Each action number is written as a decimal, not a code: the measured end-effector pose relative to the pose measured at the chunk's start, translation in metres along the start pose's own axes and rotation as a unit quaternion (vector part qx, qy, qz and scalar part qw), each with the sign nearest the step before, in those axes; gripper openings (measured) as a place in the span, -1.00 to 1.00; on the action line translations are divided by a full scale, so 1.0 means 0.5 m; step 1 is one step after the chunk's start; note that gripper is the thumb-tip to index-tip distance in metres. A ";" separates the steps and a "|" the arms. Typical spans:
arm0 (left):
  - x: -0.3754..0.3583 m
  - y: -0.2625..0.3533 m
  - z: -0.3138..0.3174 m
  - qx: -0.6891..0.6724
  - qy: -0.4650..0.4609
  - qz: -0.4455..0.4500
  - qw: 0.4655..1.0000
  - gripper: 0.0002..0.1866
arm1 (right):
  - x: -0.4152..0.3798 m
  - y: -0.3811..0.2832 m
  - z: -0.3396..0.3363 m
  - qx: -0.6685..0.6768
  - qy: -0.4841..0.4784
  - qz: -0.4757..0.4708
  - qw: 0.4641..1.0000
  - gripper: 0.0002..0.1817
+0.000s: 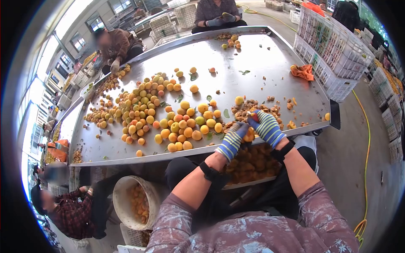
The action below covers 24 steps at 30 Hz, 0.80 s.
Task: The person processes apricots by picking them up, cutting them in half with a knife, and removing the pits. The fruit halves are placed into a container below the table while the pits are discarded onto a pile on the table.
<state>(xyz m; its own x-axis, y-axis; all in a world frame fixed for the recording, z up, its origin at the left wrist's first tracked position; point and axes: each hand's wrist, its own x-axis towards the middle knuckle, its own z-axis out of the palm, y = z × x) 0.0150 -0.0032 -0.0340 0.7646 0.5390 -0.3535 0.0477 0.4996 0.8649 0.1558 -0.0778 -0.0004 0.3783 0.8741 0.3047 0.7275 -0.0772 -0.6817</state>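
Observation:
My left hand (233, 140), in a blue, yellow and white striped glove, is closed at the near edge of the metal table (202, 156). My right hand (268, 127), gloved alike, is closed on a small red thing (255, 117), perhaps a handle; its other end is hidden. An orange apricot (249, 135) shows between the hands, against my left fingers. Just beyond them lies a heap of brown pits and scraps (249, 109). Whole apricots (183, 126) are piled to the left. Under my hands, a crate holds opened apricots (253, 162).
A white bucket (120, 196) with apricot pieces stands left of my legs. Co-workers sit at the far side (217, 12), far left (120, 46) and near left (71, 211). An orange cloth (302, 72) lies at the right edge, by stacked white crates (325, 55). A yellow hose (368, 160) crosses the floor.

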 end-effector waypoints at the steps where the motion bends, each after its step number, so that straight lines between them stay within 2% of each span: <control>1: -0.021 0.001 0.015 0.040 -0.028 0.016 0.999 -0.64 | 0.003 0.015 0.008 -0.020 0.021 -0.007 1.000 -0.68; 2: -0.006 -0.023 0.001 0.161 -0.112 0.077 0.978 -0.66 | 0.003 0.010 0.001 -0.053 0.001 0.021 0.998 -0.67; 4: -0.079 0.015 0.031 0.310 -0.211 0.025 0.927 -0.66 | 0.001 0.036 0.018 -0.057 0.020 0.046 0.997 -0.63; 6: -0.075 -0.042 0.027 0.442 -0.242 0.049 0.862 -0.59 | -0.003 0.032 0.015 -0.060 -0.003 0.095 0.994 -0.55; 7: -0.073 -0.060 0.020 0.523 -0.225 0.090 0.817 -0.50 | -0.008 0.031 0.019 -0.067 0.015 0.088 0.994 -0.54; 8: -0.076 -0.069 0.014 0.522 -0.219 0.086 0.820 -0.50 | -0.013 0.031 0.025 -0.075 0.033 0.081 0.993 -0.54; 10: -0.075 -0.090 -0.002 0.656 -0.164 0.199 0.709 -0.43 | -0.022 0.035 0.034 -0.090 0.042 0.077 0.992 -0.56; 12: -0.082 -0.065 -0.009 0.633 -0.183 0.172 0.732 -0.43 | -0.029 0.041 0.045 -0.085 0.037 0.081 0.992 -0.59; 14: -0.086 -0.021 -0.019 0.594 -0.262 0.053 0.759 -0.49 | -0.040 0.041 0.054 -0.098 0.083 0.017 0.992 -0.68; 15: -0.088 -0.001 -0.037 0.591 -0.225 0.083 0.770 -0.59 | -0.045 0.031 0.049 -0.077 0.080 0.003 0.994 -0.70; 16: -0.130 0.068 -0.024 0.584 -0.134 0.111 0.793 -0.70 | -0.049 0.019 0.044 -0.056 0.078 -0.011 0.995 -0.73; 17: -0.111 0.089 -0.040 0.735 -0.045 0.072 0.673 -0.77 | -0.053 0.015 0.043 -0.053 0.077 -0.011 0.996 -0.73; 19: -0.104 0.098 -0.123 0.764 0.143 0.125 0.617 -0.79 | -0.061 0.008 0.036 -0.021 0.066 -0.004 0.998 -0.77; 20: -0.112 0.114 -0.144 0.784 0.238 0.070 0.570 -0.75 | -0.066 0.000 0.029 -0.019 0.066 -0.003 0.998 -0.77; 21: -0.098 0.106 -0.194 0.793 0.254 0.010 0.553 -0.71 | -0.070 -0.012 0.021 -0.010 0.060 -0.012 0.998 -0.78; 22: -0.100 0.104 -0.218 0.795 0.254 0.010 0.551 -0.71 | -0.072 -0.023 0.015 -0.001 0.054 -0.022 0.998 -0.78; 24: -0.109 0.105 -0.242 0.822 0.269 -0.084 0.495 -0.71 | -0.078 -0.030 0.011 -0.011 0.045 -0.022 0.999 -0.79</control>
<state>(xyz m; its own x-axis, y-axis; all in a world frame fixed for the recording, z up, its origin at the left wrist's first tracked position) -0.1019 0.0759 -0.0123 0.3999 0.9073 -0.1299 0.8784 -0.4199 -0.2285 0.1270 -0.1080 -0.0054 0.3948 0.8309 0.3922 0.7566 -0.0519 -0.6518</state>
